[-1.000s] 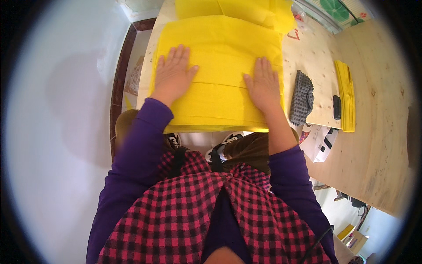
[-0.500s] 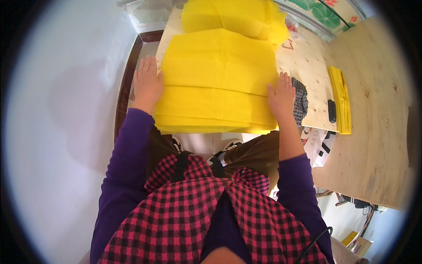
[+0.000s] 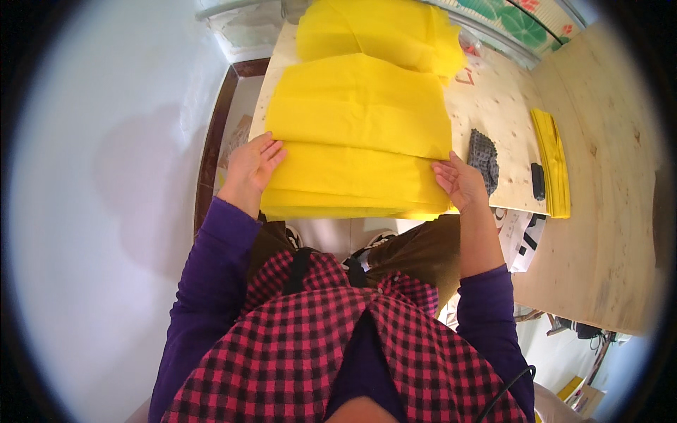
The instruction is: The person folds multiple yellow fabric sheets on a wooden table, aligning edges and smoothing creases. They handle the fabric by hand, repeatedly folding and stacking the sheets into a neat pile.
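Observation:
A stack of folded yellow cloth (image 3: 356, 173) lies in front of me, with a crosswise fold edge over its middle and several layers at its near edge. My left hand (image 3: 255, 168) touches its left side by that fold edge, fingers loosely bent and slightly apart. Opposite, my right hand (image 3: 462, 185) is at the right side, its thumb by the end of the fold and the other fingers curved against the cloth. Neither hand visibly grips a layer. A dark grey textured cloth (image 3: 483, 162) lies just right of my right hand.
More yellow cloth (image 3: 377, 32) lies behind the stack on the wooden table (image 3: 511, 106). Farther right are a small black object (image 3: 538, 182) and a folded yellow strip (image 3: 552, 162) beside a plywood panel (image 3: 599, 204). A pale wall (image 3: 92, 204) rises on my left.
Both hands have come nearer to me along the sides of the stack. Their fingers, straight before, are now bent and turned in onto the cloth. The view has shifted slightly.

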Available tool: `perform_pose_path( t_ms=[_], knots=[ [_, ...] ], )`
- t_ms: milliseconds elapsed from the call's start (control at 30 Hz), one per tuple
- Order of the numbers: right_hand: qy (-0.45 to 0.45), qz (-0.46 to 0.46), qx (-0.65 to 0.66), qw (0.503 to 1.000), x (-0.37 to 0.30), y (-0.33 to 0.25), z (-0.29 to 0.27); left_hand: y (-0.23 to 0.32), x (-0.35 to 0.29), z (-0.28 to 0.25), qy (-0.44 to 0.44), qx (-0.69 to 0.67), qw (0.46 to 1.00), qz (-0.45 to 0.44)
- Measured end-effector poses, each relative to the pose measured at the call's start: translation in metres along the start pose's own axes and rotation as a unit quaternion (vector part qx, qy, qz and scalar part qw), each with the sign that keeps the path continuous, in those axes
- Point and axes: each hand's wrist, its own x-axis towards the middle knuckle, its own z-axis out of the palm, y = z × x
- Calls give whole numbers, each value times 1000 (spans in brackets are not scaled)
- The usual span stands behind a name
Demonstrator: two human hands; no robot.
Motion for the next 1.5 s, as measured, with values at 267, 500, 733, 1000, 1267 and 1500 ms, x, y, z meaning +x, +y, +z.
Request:
perform_pose_path(
  t_ms=[267, 500, 733, 1000, 1267, 1500],
  knots=[
    [-12, -30, -41, 999, 10, -2, 4, 5, 16, 13, -16, 88, 996, 11],
    [-12, -90, -39, 995, 0, -12, 3, 23, -7, 23, -111, 114, 983, 87],
    [-83, -30, -76, 993, -13, -6, -12, 29, -20, -13, -79, 202, 975, -53],
    [-104, -37, -213, 971, 19, -44, -3, 52, 36, -10, -90, 356, 929, -56],
    [-72, -76, -293, 950, 69, -70, 29, 50, 49, 28, -53, 242, 969, 2],
    [-99, -131, -190, 968, 80, -66, 41, 44, 48, 31, -57, 264, 961, 54]
  ],
)
